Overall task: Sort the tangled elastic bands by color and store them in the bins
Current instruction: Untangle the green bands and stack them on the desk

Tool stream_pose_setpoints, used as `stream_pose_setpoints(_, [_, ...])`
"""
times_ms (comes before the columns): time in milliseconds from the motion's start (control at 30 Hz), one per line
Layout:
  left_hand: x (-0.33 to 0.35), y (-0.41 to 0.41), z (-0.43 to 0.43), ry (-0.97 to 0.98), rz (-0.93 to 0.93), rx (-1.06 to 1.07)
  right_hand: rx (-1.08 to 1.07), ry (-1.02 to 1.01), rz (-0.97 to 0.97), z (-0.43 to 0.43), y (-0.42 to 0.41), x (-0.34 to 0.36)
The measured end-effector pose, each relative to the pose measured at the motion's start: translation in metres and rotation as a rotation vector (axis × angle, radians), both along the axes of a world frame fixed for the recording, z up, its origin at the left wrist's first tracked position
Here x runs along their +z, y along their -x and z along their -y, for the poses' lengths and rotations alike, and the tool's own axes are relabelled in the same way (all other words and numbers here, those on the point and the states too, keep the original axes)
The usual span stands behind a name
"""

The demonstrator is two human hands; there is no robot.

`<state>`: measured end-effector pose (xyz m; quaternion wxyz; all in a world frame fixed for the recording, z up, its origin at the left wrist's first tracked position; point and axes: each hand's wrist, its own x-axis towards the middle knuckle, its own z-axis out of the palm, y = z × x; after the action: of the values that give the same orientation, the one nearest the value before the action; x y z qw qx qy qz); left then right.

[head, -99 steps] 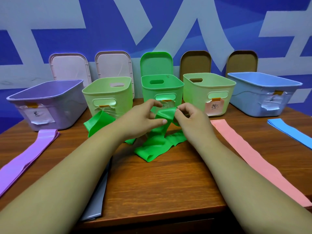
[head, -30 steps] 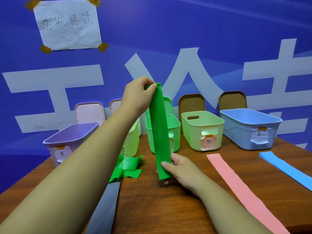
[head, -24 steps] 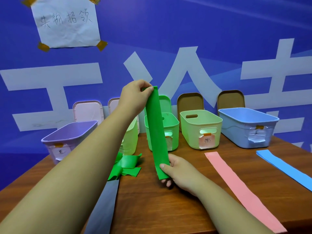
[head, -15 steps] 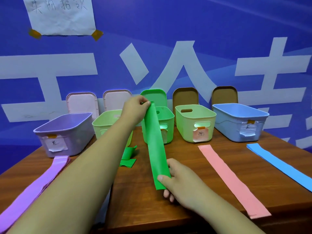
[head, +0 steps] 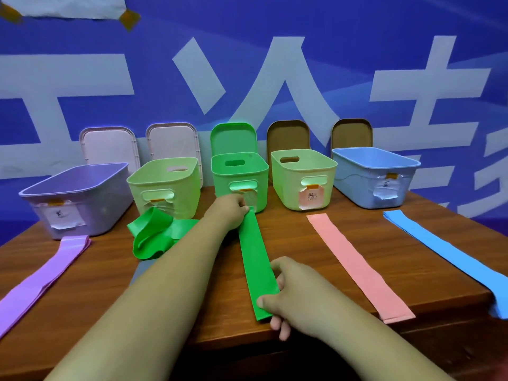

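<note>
Left hand (head: 229,213) pinches the far end of a straight green band (head: 255,257), just in front of the green bin (head: 239,174). Right hand (head: 286,292) grips the near end, thumb on top, fingers curled at the band's right edge. The band lies flat on the table (head: 316,243), running near to far at centre. A tangled green pile (head: 154,235) sits left of the left forearm, touching the front of the left pale green bin (head: 165,188). A purple band (head: 44,279) lies flat at the far left in front of the purple bin (head: 77,199). A pink band (head: 357,265) lies flat right of centre, its far end near the right pale green bin (head: 302,182). A blue band (head: 445,254) is at the far right in front of the blue bin (head: 371,182), its near end hanging over the table edge. The five bins stand in a row at the far side, all open, with paper labels on their fronts. Lids (head: 233,138) lean upright behind the bins against the blue wall (head: 275,28).
</note>
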<state>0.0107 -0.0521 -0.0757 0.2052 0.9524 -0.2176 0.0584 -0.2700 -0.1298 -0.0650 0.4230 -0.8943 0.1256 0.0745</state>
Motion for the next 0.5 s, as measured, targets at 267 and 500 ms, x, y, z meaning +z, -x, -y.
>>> stream_pose_setpoints(267, [-0.012,0.005,0.01,-0.138,-0.04,0.008,0.068,0.119,-0.132,0.001,-0.012,-0.001])
stream_pose_setpoints(500, [0.001,0.016,0.003,-0.155,-0.015,0.025,0.177,0.526,-0.122,0.013,-0.018,0.021])
